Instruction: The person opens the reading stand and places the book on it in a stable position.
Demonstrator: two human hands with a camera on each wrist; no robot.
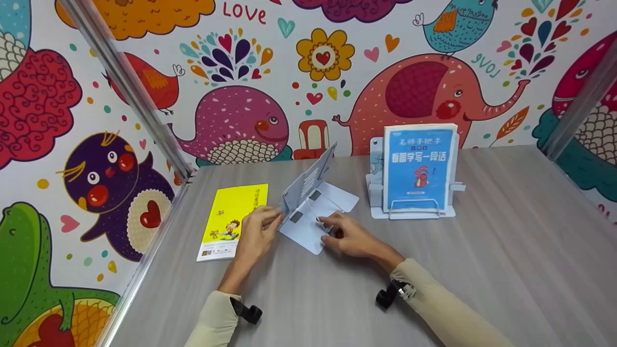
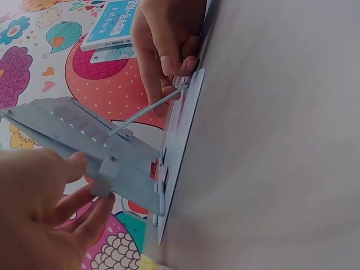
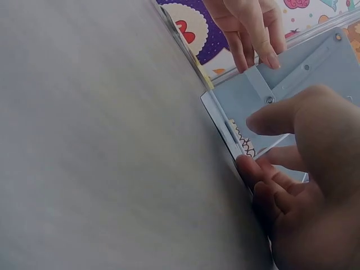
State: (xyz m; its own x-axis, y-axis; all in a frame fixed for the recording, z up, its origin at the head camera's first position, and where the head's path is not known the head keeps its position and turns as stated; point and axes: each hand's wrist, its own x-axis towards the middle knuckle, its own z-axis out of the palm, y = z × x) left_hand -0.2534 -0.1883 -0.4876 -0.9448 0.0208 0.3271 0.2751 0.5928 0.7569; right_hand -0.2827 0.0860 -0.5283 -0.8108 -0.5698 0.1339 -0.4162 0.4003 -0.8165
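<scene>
A pale blue metal book stand point(image 1: 308, 183) is partly folded, its base on the table and its slotted back plate tilted up. My left hand point(image 1: 258, 233) pinches a small bracket point(image 2: 105, 177) on the back plate's side between thumb and fingers. The fingers of my right hand point(image 1: 354, 236) curl at the near right edge of the base plate point(image 1: 303, 238). A thin wire support point(image 2: 143, 114) runs from the slots down toward these fingers. In the right wrist view my right thumb and fingers partly cover the base, so their exact contact with the wire is hidden.
A yellow book point(image 1: 236, 205) lies flat at left, partly behind my left hand. At back right, a second stand point(image 1: 376, 168) holds a blue-covered book point(image 1: 419, 185) upright behind a wire stop. A patterned wall point(image 1: 318, 96) and metal frame posts point(image 1: 127, 82) border the table.
</scene>
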